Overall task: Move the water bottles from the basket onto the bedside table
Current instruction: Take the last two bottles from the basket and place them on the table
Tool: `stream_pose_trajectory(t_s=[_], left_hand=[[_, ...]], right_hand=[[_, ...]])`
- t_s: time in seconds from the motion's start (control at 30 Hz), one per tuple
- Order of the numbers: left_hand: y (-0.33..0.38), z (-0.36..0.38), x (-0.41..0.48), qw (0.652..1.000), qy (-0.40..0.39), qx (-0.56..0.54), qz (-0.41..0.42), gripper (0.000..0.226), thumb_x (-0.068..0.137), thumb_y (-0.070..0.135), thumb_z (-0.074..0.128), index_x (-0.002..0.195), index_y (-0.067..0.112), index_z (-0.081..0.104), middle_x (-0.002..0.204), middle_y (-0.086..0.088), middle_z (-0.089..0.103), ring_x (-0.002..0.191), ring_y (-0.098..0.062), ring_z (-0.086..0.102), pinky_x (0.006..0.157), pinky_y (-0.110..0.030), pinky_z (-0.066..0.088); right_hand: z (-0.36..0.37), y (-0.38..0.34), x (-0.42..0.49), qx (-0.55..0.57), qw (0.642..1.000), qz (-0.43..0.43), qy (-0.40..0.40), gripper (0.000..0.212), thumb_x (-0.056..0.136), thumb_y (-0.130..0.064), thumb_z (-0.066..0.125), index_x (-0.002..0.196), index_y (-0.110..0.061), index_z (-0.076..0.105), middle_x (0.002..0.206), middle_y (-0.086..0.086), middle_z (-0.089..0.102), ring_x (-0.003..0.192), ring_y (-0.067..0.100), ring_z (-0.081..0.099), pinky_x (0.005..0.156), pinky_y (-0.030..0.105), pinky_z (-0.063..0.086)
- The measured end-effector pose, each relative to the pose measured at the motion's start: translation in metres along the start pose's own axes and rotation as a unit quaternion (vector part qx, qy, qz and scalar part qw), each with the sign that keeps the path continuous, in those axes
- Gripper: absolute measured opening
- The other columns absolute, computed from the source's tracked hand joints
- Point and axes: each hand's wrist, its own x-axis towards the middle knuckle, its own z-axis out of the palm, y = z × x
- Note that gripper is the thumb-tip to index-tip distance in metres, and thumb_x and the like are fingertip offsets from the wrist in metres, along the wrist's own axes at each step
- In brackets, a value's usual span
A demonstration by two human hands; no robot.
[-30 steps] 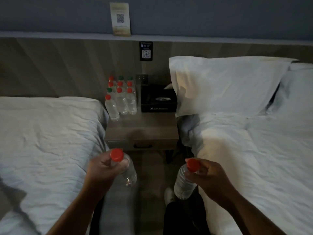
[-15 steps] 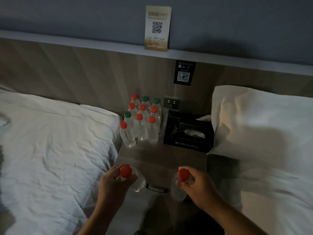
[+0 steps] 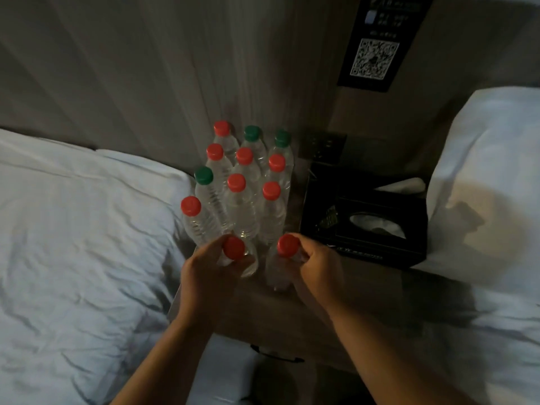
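1. Red caps are flanked by curled fingers: the left hand is clamped round the neck of one bottle, and the right hand is clamped round the neck of a second bottle.
2. Both held bottles are kept upright, side by side but apart, low over the front part of the surface. It cannot be told whether their bases rest on it.
3. Just behind them, ten bottles are stood in close rows on the surface, against the headboard; seven red caps and three green can be counted.
4. A black tissue box is set to the right of the rows, close to the right hand.
5. Beds with white linen lie on either side of the surface.
6. The basket is not in view, so what is left in it cannot be judged.
7. The task is judged well advanced: ten are placed, and two are about to be set down in front and let go.
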Motion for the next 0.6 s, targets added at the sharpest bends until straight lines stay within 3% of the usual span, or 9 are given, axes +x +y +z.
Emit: stream_pose_trajectory(t_s=[0.1,0.2,0.27,0.3,0.37,0.43,0.5,0.57,0.6], left_hand=[[-0.003,0.004,0.011,1.000,-0.009,-0.010,0.007,0.042,0.067,0.027,0.086,0.083,0.058,0.062,0.079,0.019,0.072,0.080,0.007,0.065,0.072,-0.016,0.051],[-0.002,0.007,0.016,0.999,-0.019,-0.029,0.024,0.045,0.070,0.023,0.084,0.088,0.057,0.061,0.086,0.031,0.069,0.083,0.016,0.062,0.070,-0.002,0.042],[-0.007,0.011,0.012,0.998,-0.018,-0.028,0.048,0.053,0.069,0.030,0.083,0.107,0.056,0.058,0.102,0.032,0.065,0.101,0.010,0.061,0.083,-0.008,0.045],[-0.015,0.013,0.007,0.998,-0.008,-0.026,0.048,0.058,0.066,0.038,0.082,0.115,0.056,0.055,0.110,0.032,0.061,0.108,0.002,0.062,0.089,-0.018,0.048],[-0.036,0.012,-0.003,0.998,0.040,-0.051,0.018,0.065,0.057,0.049,0.076,0.118,0.056,0.052,0.111,0.030,0.058,0.106,-0.012,0.063,0.089,-0.032,0.051],[-0.058,0.005,-0.006,0.994,0.081,-0.067,-0.024,0.084,0.050,0.048,0.082,0.126,0.044,0.048,0.115,0.012,0.057,0.102,-0.008,0.063,0.086,-0.023,0.053],[-0.078,-0.002,0.002,0.992,0.063,-0.095,-0.056,0.109,0.053,0.022,0.094,0.143,0.026,0.033,0.128,0.005,0.051,0.105,0.010,0.058,0.082,-0.006,0.048],[-0.086,-0.006,0.019,0.981,0.006,-0.181,-0.072,0.108,0.061,-0.016,0.078,0.149,0.012,0.022,0.124,0.018,0.047,0.096,0.027,0.053,0.074,-0.001,0.046],[-0.086,-0.006,0.026,0.975,-0.028,-0.211,-0.070,0.106,0.061,-0.026,0.072,0.148,0.011,0.024,0.121,0.023,0.049,0.096,0.026,0.055,0.072,-0.004,0.049]], right_hand=[[0.006,0.001,0.005,0.011,0.999,-0.029,0.011,0.036,0.077,-0.040,0.075,0.111,-0.036,0.065,0.105,-0.014,0.070,0.099,-0.001,0.064,0.085,0.024,0.052],[0.008,0.004,-0.004,0.069,0.997,0.020,-0.035,0.027,0.081,-0.048,0.068,0.106,-0.051,0.059,0.104,-0.023,0.067,0.100,-0.004,0.062,0.082,0.020,0.051],[0.012,0.013,-0.007,0.115,0.991,0.049,-0.057,0.035,0.082,-0.043,0.069,0.113,-0.050,0.056,0.109,-0.025,0.065,0.104,-0.007,0.060,0.082,0.012,0.050],[0.016,0.021,-0.008,0.121,0.989,0.063,-0.064,0.045,0.080,-0.038,0.072,0.118,-0.049,0.052,0.112,-0.026,0.063,0.106,-0.009,0.058,0.082,0.007,0.048],[0.026,0.034,-0.009,0.122,0.985,0.098,-0.067,0.056,0.077,-0.027,0.077,0.118,-0.044,0.044,0.104,-0.027,0.057,0.097,-0.010,0.056,0.072,-0.002,0.044],[0.036,0.043,-0.007,0.106,0.985,0.124,-0.060,0.055,0.074,-0.024,0.080,0.106,-0.045,0.040,0.098,-0.029,0.049,0.090,-0.010,0.052,0.063,-0.003,0.042],[0.046,0.054,-0.001,0.108,0.984,0.124,-0.068,0.056,0.070,-0.029,0.082,0.104,-0.051,0.043,0.103,-0.029,0.052,0.096,-0.007,0.056,0.070,0.004,0.045],[0.051,0.056,0.006,0.115,0.984,0.120,-0.060,0.059,0.069,-0.026,0.082,0.106,-0.052,0.045,0.105,-0.028,0.056,0.100,-0.007,0.058,0.082,0.011,0.047],[0.052,0.054,0.009,0.119,0.985,0.114,-0.056,0.060,0.071,-0.024,0.082,0.109,-0.050,0.043,0.104,-0.029,0.055,0.096,-0.011,0.056,0.083,0.010,0.047]])
